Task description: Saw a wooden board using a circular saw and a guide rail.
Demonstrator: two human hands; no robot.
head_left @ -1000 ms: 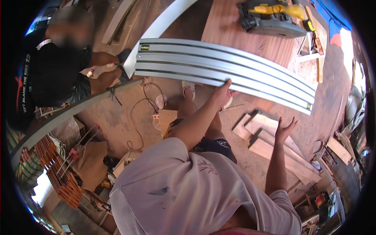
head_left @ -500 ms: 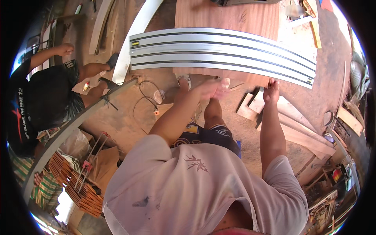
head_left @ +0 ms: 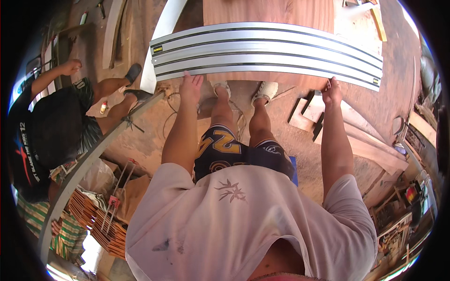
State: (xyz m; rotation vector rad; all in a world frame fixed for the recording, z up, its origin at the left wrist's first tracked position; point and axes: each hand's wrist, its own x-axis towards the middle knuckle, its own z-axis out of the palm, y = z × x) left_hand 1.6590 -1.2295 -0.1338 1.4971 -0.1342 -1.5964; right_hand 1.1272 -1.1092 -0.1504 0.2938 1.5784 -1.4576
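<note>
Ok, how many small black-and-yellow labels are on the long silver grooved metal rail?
2: one label at the left end of the silver rail, another label at its right end. Any underneath would be hidden.

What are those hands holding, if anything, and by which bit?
The left hand and right hand touch a silver rail at its near long edge, toward its left and right ends. Whether they really grip it can't be told.

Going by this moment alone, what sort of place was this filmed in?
Most likely a woodworking shop: a grooved metal guide rail spans a broad reddish wooden panel, and cut timber planks lie on the dusty floor to the right.
</note>
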